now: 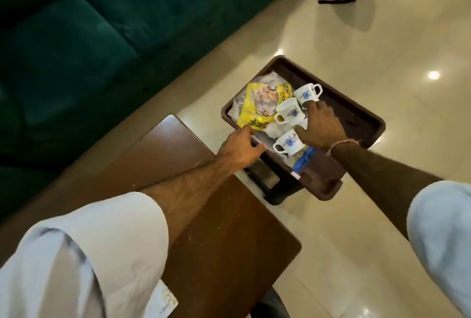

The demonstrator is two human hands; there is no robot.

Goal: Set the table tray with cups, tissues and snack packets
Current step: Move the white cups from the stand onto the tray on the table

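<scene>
Tray rim gripped by left hand; right hand spread flat among cups.

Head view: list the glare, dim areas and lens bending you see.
Head view: bright ceiling-light spots glare on the glossy floor; the green sofa sits dim and underexposed; wide-angle bending stretches the sleeves at the bottom corners; the right hand and its forearm fall in shadow beside the cups; the left hand is better lit on the tray rim; overall slightly soft.

Pale, rolled-up sleeves cover both arms, and a thin, perhaps thread, band circles the right wrist.
</scene>
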